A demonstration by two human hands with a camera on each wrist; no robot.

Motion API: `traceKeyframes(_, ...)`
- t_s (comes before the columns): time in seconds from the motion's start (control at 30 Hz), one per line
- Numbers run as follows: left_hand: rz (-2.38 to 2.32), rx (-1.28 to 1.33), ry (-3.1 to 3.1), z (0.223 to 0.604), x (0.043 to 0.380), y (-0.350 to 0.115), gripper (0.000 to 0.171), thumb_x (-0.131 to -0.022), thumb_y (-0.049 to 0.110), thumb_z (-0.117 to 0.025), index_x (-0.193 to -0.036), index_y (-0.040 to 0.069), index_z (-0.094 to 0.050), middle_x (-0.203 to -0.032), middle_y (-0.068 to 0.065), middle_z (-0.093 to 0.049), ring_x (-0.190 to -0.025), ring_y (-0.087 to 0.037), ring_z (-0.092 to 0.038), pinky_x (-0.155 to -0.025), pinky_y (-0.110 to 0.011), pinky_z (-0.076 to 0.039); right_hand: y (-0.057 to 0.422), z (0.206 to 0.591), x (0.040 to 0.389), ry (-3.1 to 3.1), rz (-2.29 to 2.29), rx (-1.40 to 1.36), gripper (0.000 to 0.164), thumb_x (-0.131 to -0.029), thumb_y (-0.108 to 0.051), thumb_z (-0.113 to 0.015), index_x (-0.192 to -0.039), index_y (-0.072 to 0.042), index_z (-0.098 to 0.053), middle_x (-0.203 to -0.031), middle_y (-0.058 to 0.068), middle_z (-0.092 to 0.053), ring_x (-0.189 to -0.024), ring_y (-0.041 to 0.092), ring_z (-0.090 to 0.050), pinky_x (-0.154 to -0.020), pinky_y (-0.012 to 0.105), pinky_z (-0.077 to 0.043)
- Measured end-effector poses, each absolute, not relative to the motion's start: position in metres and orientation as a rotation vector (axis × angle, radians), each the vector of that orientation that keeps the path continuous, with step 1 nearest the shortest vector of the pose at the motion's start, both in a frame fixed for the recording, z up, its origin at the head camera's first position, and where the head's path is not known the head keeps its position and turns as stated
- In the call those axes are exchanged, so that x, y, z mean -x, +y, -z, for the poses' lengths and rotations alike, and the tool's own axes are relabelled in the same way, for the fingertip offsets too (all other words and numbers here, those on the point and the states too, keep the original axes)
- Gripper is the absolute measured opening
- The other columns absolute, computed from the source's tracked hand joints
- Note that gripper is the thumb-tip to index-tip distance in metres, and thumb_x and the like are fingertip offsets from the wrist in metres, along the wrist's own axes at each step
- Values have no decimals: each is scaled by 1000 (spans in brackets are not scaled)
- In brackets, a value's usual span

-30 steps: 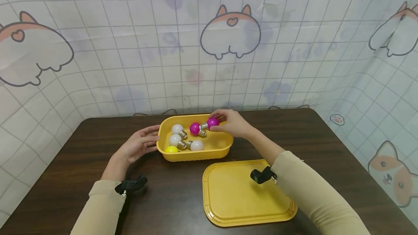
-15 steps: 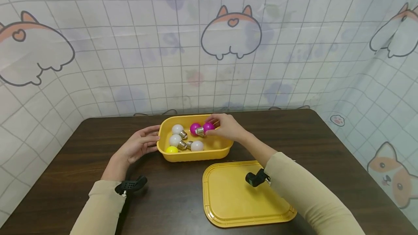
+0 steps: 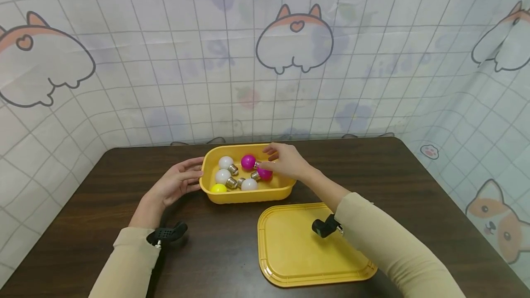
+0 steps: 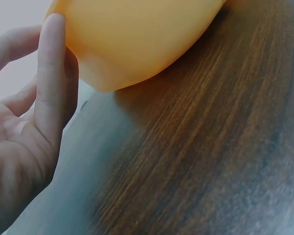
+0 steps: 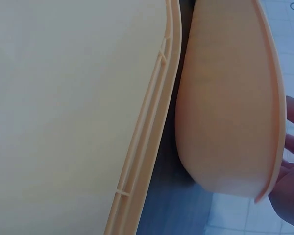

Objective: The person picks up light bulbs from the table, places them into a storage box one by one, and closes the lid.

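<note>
A yellow plastic bin (image 3: 248, 197) stands at the back of the table with light bulbs lying in it. Two magenta bulbs (image 3: 248, 162) are in its right half; the nearer magenta bulb (image 3: 265, 174) lies just under my right hand (image 3: 287, 161). That hand reaches over the right side, thumb and fingers apart with no bulb between them. White bulbs (image 3: 222, 176) and one yellow bulb (image 3: 218, 188) lie to the left. My left hand (image 3: 175, 183) touches the bin's left wall with extended fingers. In the right wrist view, the bin wall (image 5: 230, 98) hides most of the right hand.
A flat yellow lid (image 3: 306, 247) lies on the dark wooden table (image 3: 211, 252) in front of the bin, under my right forearm. Behind the table hangs a white gridded backdrop (image 3: 186, 82) with cartoon prints.
My right hand has moved slightly left and let go of a magenta bulb, which now rests lower in the bin, below the fingers. The left hand has stayed at the bin's wall.
</note>
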State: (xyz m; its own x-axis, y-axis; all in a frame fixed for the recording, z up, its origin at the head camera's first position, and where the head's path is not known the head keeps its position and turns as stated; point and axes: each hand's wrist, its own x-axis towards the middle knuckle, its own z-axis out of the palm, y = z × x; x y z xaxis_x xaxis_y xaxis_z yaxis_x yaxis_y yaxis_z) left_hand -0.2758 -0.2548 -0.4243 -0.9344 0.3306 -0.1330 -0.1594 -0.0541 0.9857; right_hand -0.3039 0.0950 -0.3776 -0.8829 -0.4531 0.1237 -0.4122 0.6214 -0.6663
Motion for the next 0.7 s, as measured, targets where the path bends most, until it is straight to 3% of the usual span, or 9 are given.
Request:
traceKeyframes(0.3,-2023,-159,1970,419,273,-251,65,-104,12,-63,-158,0,-30,-146,-26,-48,-104,-17,-70,-87,-32,-60,110,371,300,2798,1227,786,45,-96,-22,-75,-131,1,-60,-129,19,-62,-117,30,-61,-103,47,-52)
traceKeyframes(0.57,-1935,-99,2138,412,266,-245,60,-103,11,-63,-155,0,-36,-132,-20,-54,-100,-18,-66,-84,-34,-61,131,364,297,2795,1293,817,43,-98,-22,-74,-133,-2,-59,-130,19,-62,-117,30,-59,-101,49,-52)
traceKeyframes(0.7,-1925,-84,2190,408,262,-245,59,-103,14,-64,-154,0,-39,-129,-19,-52,-109,-21,-60,-90,-37,-59,148,363,294,2817,1294,821,41,-99,-24,-72,-132,-3,-59,-129,18,-62,-118,32,-58,-102,54,-50)
